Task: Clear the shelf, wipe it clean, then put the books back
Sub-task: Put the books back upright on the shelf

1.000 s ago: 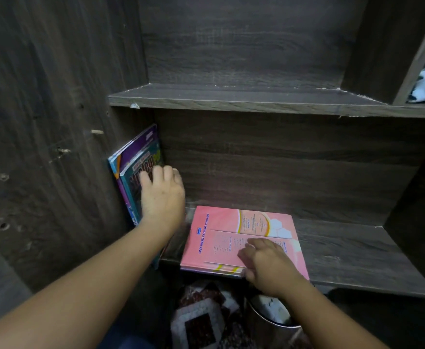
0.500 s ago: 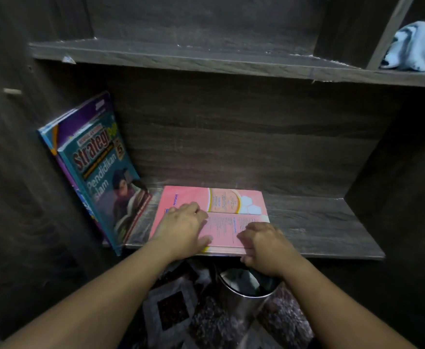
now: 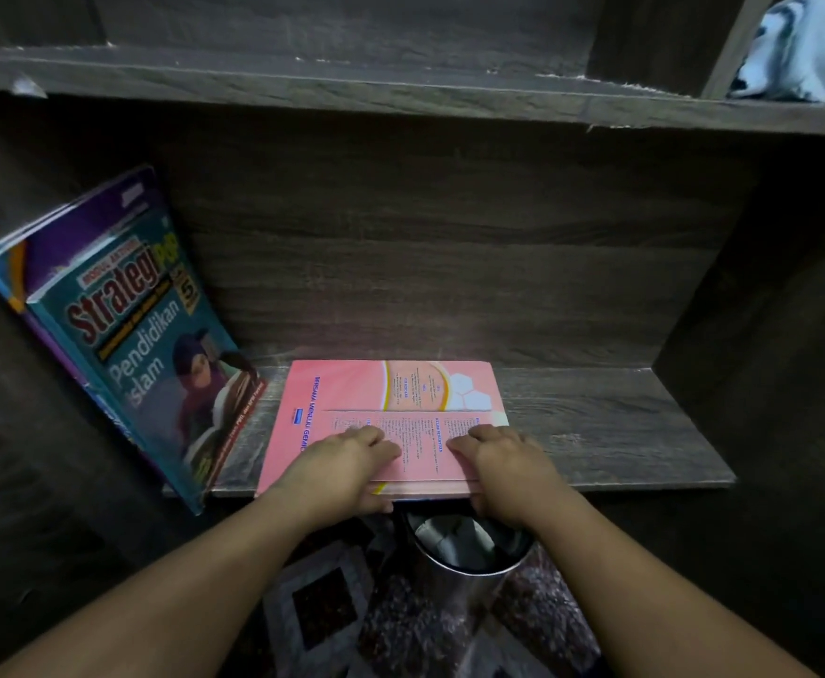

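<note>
Since your forearms come in from the bottom, the closest stuff sits under your hands: a patterned rug [image 3: 327, 609] on the floor and a shiny metal bin [image 3: 469, 555] right below and between your wrists. Just past that, your left hand [image 3: 347, 467] and right hand [image 3: 503, 467] are both on the near edge of the pink books [image 3: 391, 389], which lie flat on the lower shelf [image 3: 621, 433]. It looks like a smaller pink booklet stacked on a bigger pink one, with the near edge right at the shelf lip. On each hand the fingers bend down over the top cover and the thumb tucks in at the front edge, so you've got the stack pinched on both sides.

Left of your left hand, a teal book [image 3: 141, 364] titled "Strategi PdP Pendidikan Islam" leans tilted against the side wall. There's a purple book [image 3: 92, 232] behind it, and a sliver of shelf shows between it and the pink ones. Farther back and above is the upper shelf [image 3: 303, 85]. Way up past your right hand, a pale blue-and-white cloth [image 3: 807, 51] sits bunched in the next compartment.
</note>
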Demonstrator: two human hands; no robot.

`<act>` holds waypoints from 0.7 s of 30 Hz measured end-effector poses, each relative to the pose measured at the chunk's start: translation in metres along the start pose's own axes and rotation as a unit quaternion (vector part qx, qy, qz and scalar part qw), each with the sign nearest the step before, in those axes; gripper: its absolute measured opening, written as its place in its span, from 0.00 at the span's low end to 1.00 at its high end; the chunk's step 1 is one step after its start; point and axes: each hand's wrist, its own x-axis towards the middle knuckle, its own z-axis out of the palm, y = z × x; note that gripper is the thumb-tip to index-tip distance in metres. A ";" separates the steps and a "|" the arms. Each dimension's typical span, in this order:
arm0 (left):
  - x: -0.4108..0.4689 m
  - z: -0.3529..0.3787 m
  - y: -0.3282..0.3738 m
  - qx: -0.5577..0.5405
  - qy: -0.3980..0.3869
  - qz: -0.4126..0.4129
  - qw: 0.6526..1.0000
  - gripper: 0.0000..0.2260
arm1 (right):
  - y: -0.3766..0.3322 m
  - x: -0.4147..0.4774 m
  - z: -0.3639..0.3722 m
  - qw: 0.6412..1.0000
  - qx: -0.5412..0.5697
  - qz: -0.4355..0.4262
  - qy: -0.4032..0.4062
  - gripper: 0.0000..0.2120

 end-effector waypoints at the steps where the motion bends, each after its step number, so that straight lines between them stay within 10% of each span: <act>1: 0.000 -0.001 -0.001 0.002 -0.005 0.004 1.000 0.30 | 0.000 0.000 -0.001 1.000 0.001 -0.004 0.002 0.33; 15: -0.005 -0.005 -0.009 0.044 0.032 0.061 0.997 0.25 | 0.007 -0.013 -0.009 0.997 0.013 -0.007 0.076 0.32; 21: -0.004 -0.031 -0.009 0.005 0.157 0.023 0.987 0.22 | 0.011 -0.011 -0.021 0.932 -0.016 0.049 0.358 0.18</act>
